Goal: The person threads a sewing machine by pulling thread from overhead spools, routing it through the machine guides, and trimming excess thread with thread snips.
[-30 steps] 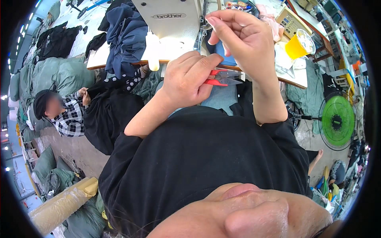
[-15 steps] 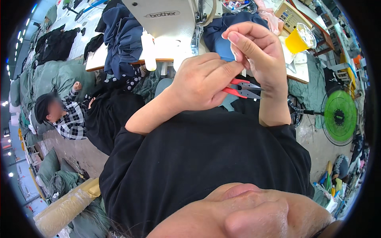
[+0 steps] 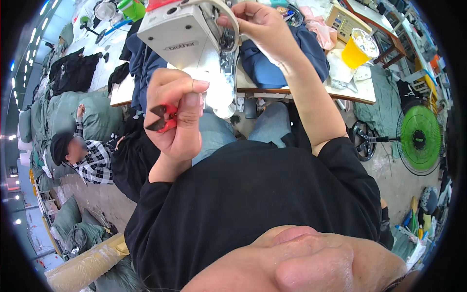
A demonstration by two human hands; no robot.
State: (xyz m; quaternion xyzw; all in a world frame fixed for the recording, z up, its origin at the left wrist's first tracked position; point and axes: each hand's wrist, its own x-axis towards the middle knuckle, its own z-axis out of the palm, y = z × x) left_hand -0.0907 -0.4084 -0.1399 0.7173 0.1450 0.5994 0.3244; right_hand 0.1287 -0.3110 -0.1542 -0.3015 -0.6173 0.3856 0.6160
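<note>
My left hand (image 3: 176, 114) is closed around red-handled thread snips (image 3: 165, 118), whose dark blade tips point left, away from the fingers. Its thumb and index finger are pressed together; any thread between them is too fine to make out. Farther off, my right hand (image 3: 258, 23) reaches to the needle end of a white sewing machine (image 3: 180, 36). The thumb and index finger of that hand are pinched beside the machine's curved guard, and what they grip is too small to see. Under the right forearm lies dark blue fabric (image 3: 272, 58) on the machine table.
A yellow drink cup (image 3: 356, 51) stands on the table's right, by a beige control box (image 3: 348, 23) and pink cloth (image 3: 317, 30). A green fan (image 3: 419, 138) is at the right. Another person (image 3: 82, 155) sits at the left among green fabric piles.
My hands have separated. The left has moved left with the snips, which now point left instead of right. The right has gone up and away to the machine's needle end.
</note>
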